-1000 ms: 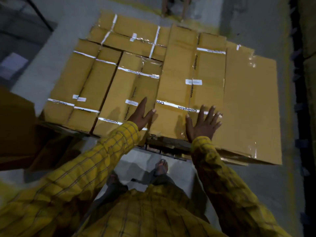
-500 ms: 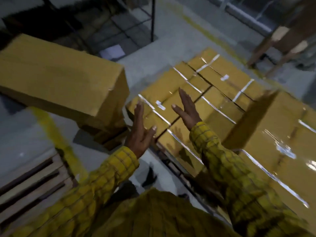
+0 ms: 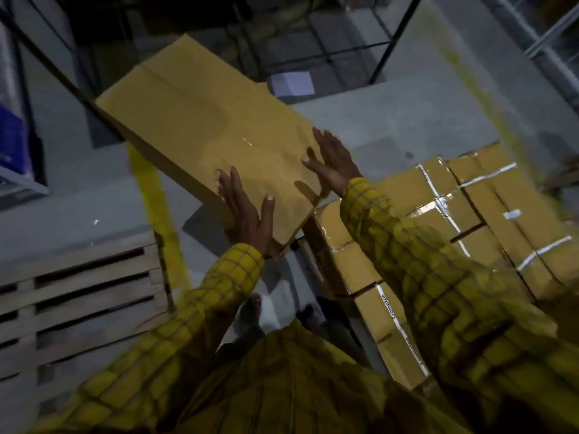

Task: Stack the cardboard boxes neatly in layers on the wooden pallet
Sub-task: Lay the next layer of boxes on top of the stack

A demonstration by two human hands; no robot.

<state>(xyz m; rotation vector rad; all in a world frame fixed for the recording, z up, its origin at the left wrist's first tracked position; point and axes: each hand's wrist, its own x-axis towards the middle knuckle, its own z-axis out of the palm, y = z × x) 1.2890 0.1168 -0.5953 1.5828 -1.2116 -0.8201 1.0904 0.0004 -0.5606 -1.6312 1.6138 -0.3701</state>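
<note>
A long plain cardboard box point(image 3: 200, 126) lies in front of me, running from upper left to its near end between my hands. My left hand point(image 3: 247, 211) reaches its near left corner with straight fingers. My right hand point(image 3: 333, 166) is flat against its right edge, fingers straight. To the right sits a layer of taped cardboard boxes point(image 3: 463, 220) stacked tightly side by side; the pallet under them is mostly hidden.
A bare wooden pallet point(image 3: 78, 296) lies at the lower left. A yellow floor line point(image 3: 156, 208) runs between it and the box. Dark metal rack legs point(image 3: 391, 39) and a white sheet point(image 3: 291, 83) are behind. My feet point(image 3: 253, 311) stand on grey concrete.
I turned left from the stacked layer toward the long plain box. Both hands left the taped boxes and rose to that box's near end.
</note>
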